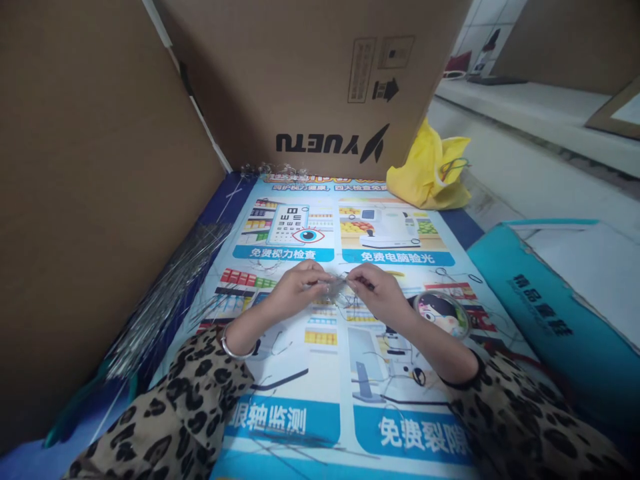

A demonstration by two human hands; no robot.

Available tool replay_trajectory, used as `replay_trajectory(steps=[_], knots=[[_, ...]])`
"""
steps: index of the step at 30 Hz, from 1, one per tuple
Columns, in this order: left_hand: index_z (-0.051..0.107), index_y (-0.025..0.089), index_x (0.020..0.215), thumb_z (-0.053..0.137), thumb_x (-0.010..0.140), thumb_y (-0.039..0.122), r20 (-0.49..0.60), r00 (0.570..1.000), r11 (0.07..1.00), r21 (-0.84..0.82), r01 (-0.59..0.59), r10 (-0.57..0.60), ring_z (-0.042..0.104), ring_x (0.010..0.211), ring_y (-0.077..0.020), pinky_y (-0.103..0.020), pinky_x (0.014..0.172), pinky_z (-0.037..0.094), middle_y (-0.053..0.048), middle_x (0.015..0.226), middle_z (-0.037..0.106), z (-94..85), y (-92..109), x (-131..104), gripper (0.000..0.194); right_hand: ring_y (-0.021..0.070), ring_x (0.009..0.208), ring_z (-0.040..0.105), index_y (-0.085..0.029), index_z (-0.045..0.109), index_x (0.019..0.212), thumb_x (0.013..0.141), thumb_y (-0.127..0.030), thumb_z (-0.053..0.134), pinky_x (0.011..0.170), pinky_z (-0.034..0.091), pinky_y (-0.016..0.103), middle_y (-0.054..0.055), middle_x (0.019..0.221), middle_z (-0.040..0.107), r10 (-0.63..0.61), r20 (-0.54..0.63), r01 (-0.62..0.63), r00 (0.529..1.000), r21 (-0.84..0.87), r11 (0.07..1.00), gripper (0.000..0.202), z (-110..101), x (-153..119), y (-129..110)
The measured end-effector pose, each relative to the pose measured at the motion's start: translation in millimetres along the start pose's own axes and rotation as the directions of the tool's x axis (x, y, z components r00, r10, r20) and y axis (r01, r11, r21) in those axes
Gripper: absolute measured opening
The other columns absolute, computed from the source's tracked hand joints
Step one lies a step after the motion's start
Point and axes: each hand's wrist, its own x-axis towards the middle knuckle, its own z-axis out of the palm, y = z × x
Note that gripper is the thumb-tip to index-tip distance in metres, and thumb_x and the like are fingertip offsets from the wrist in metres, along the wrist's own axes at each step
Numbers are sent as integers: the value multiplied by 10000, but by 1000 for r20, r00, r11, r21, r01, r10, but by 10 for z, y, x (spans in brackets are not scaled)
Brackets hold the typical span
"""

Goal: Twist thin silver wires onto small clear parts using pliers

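Our left hand and right hand meet over poster on tabletop, fingers of both pinched on small clear wire piece; wire bundle left of fingers, round dish just right

Both hands met over a printed poster: the left hand and right hand pinched a small clear piece between their fingertips, thin wires lying left.

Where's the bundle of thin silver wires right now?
In the head view, the bundle of thin silver wires lies left of the left hand, along the brown cardboard wall.
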Motion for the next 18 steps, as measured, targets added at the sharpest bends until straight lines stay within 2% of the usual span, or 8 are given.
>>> replay_trajectory(steps=[7,18], knots=[[686,176,929,540,816,159,-47,999,985,172,-11,19,576,807,-157,-279,718,476,-56,819,623,49,18,13,185,117,633,494,-211,563,776,797,-170,501,574,389,245,3,718,536,-37,-6,37,999,-31,999,77,9,4,-80],[655,170,954,484,839,153,-27,996,939,338,-67,81,581,811,-162,-284,723,484,-59,837,626,71,44,4,207,111,635,490,-213,557,762,781,-154,512,577,393,236,-2,713,537,-49,-2,49,999,-41,998,76,15,14,-76]])
